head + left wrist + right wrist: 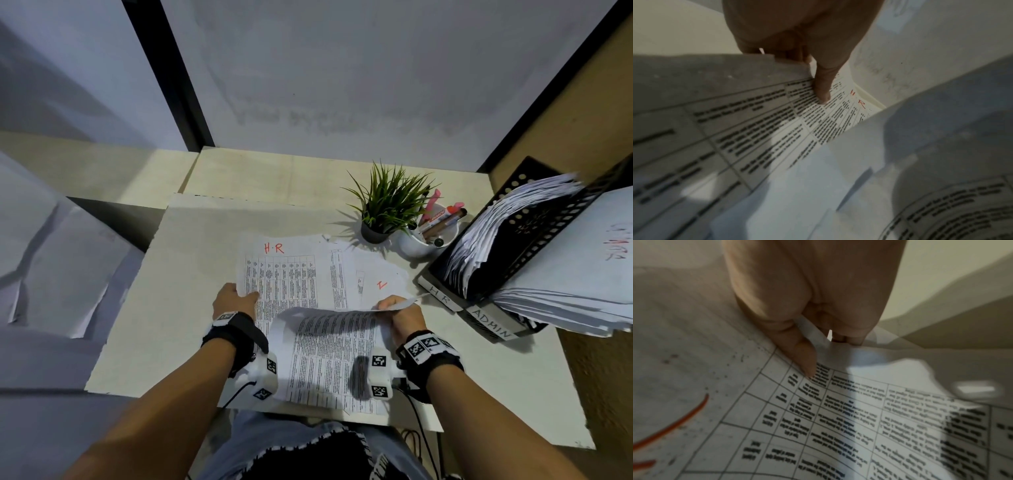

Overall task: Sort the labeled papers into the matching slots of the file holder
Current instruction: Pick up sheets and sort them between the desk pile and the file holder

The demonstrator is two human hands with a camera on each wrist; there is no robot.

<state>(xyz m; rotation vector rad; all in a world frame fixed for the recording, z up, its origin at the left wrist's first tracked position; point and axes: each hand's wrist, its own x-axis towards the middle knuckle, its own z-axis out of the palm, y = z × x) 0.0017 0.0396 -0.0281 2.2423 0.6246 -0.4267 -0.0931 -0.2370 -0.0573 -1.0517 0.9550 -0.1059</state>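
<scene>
Two hands low over the table (191, 240). Left hand (234, 298) pinching the left edge of the "H.R" sheet (287, 274), thumb on top. Right hand (401, 312) gripping one curled sheet (329, 353), lifted. One holder (534, 236) at right, two labelled slots, both with papers. One plant (387, 205), one cup (428, 236).

Papers (291, 270) left of file holder (534, 236), plant (387, 202) behind.

Left hand (797, 32): grips the edge of a printed sheet (735, 129), one finger (823, 87) lying on its table of text.
Label: red "H R" (857, 99) at the sheet's far end.
Second sheet (900, 162): curves across the right.
</scene>
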